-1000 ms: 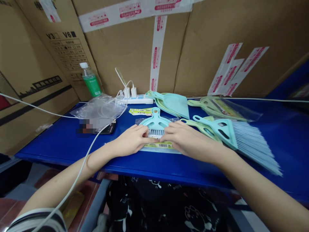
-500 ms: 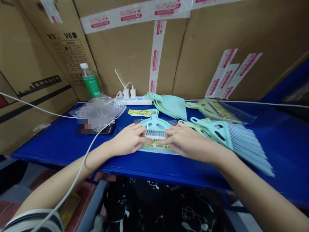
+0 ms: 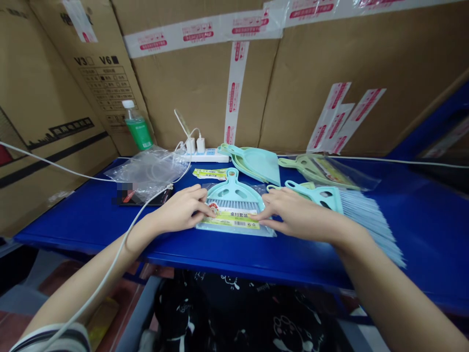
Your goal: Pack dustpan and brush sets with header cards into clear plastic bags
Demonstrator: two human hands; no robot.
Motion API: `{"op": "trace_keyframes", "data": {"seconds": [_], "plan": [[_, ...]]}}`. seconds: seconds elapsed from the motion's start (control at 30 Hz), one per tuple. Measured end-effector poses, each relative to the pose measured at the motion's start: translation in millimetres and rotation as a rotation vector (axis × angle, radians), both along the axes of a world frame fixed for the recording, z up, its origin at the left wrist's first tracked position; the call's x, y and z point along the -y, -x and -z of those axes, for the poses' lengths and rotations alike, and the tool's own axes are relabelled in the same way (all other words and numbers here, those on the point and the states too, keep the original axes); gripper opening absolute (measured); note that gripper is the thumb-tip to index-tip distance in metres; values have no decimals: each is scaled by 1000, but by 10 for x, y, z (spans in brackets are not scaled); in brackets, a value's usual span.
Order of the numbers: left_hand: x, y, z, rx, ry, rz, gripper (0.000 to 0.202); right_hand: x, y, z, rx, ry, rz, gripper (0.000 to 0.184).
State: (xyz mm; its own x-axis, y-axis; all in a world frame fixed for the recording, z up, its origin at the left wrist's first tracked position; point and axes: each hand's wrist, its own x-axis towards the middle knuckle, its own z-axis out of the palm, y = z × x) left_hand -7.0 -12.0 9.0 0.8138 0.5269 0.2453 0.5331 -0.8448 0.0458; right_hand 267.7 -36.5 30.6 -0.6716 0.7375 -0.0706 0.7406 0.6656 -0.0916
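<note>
A light-blue mini dustpan and brush set (image 3: 234,193) lies on the table in a clear plastic bag, handle pointing away from me. Its yellow-and-white label card (image 3: 234,218) shows across the near part of the bag. My left hand (image 3: 183,208) rests at the bag's left edge, fingers bent and one fingertip on the label's left end. My right hand (image 3: 289,212) lies at the bag's right edge, with a fingertip on the label's right end and the fingers apart. Both hands touch the bag from above without closing round it.
Right of my hand lie loose brushes (image 3: 370,220) with blue bristles. Behind are stacked dustpans (image 3: 258,164) and a bagged green set (image 3: 326,171). A power strip (image 3: 207,156), green bottle (image 3: 139,129), plastic bags (image 3: 146,168) and phone (image 3: 156,197) stand left. A white cable (image 3: 124,239) crosses my left arm.
My hands have slid apart over the bag, left hand leftward and right hand slightly rightward, uncovering more of the label and brush. The bagged set stays in place; the view has shifted slightly.
</note>
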Motion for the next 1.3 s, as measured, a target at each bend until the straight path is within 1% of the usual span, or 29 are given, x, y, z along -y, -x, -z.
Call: {"op": "trace_keyframes", "data": {"seconds": [0.2,0.4,0.5,0.6,0.77,0.87,1.0,1.13,1.3], "plan": [[-9,47,-54,1,132,-87,39,-20,-66,-77,-8,167,91,27],[-53,100,-79,47,262,-155,37,-65,-105,-67,-90,201,166,28],[-56,100,-68,88,293,-169,36,-104,-105,-51,-99,218,180,29],[-47,93,-76,92,301,-173,35,-129,-96,-41,-123,211,182,27],[-11,88,-139,59,310,-101,34,-127,-45,-27,-155,221,232,27],[8,72,-150,48,320,-98,33,-98,13,-21,-150,251,259,22],[4,32,-110,58,338,-152,40,-54,77,-4,-146,304,325,19],[-16,-1,-39,122,386,-193,36,-50,102,30,-149,379,379,21],[-38,-18,42,223,480,-223,30,-69,116,51,-154,394,409,23]]}}
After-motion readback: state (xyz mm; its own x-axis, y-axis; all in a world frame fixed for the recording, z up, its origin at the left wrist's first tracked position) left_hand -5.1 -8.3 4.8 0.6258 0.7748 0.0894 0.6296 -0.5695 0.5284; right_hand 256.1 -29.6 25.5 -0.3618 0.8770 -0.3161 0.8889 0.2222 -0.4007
